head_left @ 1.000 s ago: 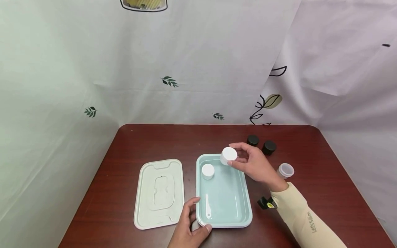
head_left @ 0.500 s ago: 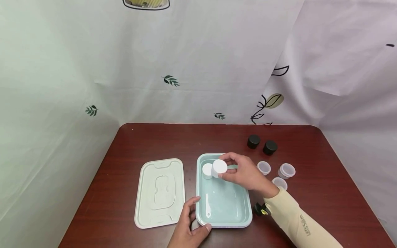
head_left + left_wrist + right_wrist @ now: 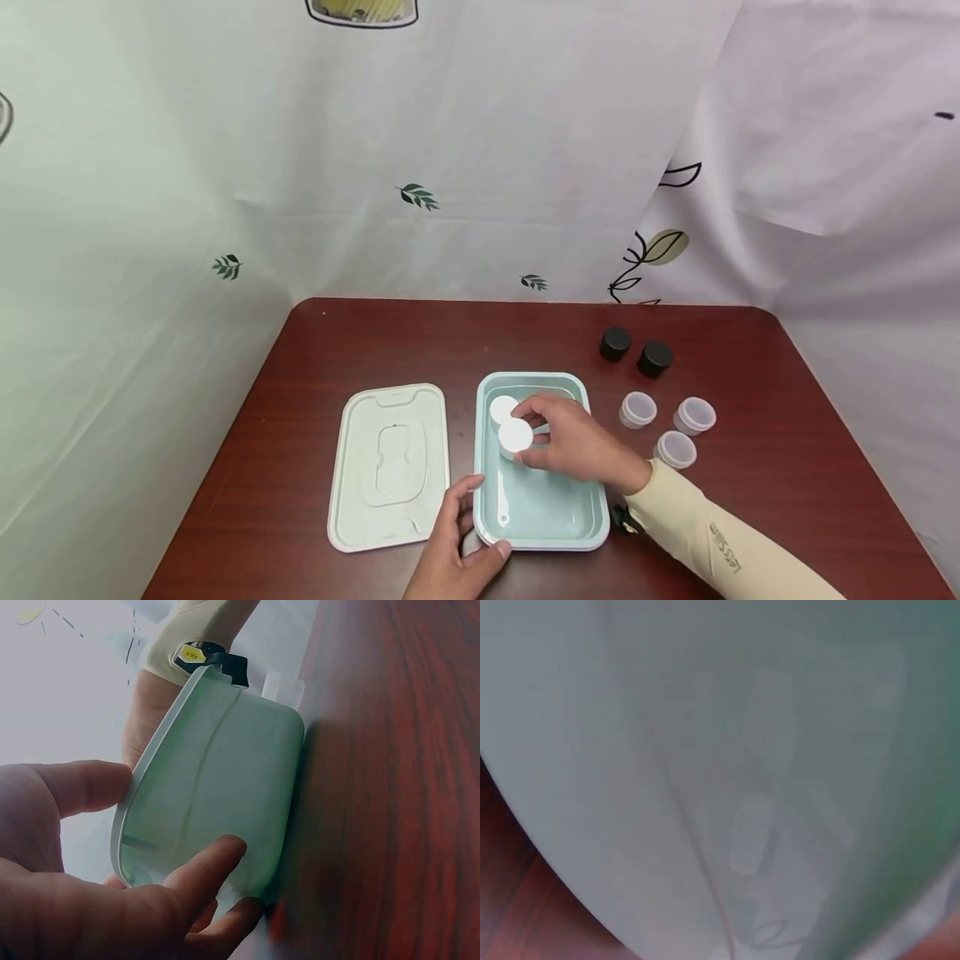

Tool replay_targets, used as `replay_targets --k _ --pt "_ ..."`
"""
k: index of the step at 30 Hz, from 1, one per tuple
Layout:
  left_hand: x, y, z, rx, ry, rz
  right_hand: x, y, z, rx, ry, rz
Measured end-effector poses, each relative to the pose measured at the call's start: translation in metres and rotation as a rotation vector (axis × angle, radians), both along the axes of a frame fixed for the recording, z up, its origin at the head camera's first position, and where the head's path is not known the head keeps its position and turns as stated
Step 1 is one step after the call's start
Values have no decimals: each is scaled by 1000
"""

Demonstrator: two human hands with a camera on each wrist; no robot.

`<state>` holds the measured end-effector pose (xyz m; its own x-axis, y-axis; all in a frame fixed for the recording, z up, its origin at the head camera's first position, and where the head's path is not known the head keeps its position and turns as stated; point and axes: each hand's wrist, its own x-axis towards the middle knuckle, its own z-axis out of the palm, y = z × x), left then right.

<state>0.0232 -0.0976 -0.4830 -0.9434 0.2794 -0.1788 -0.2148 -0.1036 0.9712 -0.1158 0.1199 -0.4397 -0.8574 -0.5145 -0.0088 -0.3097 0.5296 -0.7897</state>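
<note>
Pinching a white jar (image 3: 515,438), the right hand (image 3: 572,437) reaches over the right side of a blue tray (image 3: 551,546); thumb and fingers bent around the jar's side, not spread wide. Jar upright, inside the tray, left of its middle; whether it touches the tray floor, cannot tell. A second white jar (image 3: 502,408) stands just behind it; contact between the two unclear. Left hand (image 3: 459,546) grips the tray's near-left corner, thumb and fingers part-curled around the wall, as the left wrist view also shows. Narrow white shape (image 3: 503,504) toward the tray's near end, too small to identify. Pale lid (image 3: 390,467) flat on the dark red bench (image 3: 795,483), left of the tray. To the right: three translucent jars (image 3: 694,415), grouped near one another; behind them two black jars (image 3: 656,358), side by side, apart. Cream sleeve (image 3: 727,537) on the right arm. Right wrist view blurred; no fingers discernible.
</note>
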Motion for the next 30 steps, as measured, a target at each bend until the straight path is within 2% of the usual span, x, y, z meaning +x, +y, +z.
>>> replay_targets --k 7,13,23,30 --pt "0 -1 -2 6 -13 -1 5 -10 -9 25 61 35" --pt "1 0 -3 33 8 3 7 -16 -18 45 118 64" --pt "-2 0 -3 -5 -13 4 6 -20 -21 80 190 36" --pt "-1 1 -3 8 11 -1 8 -20 -22 111 243 5"
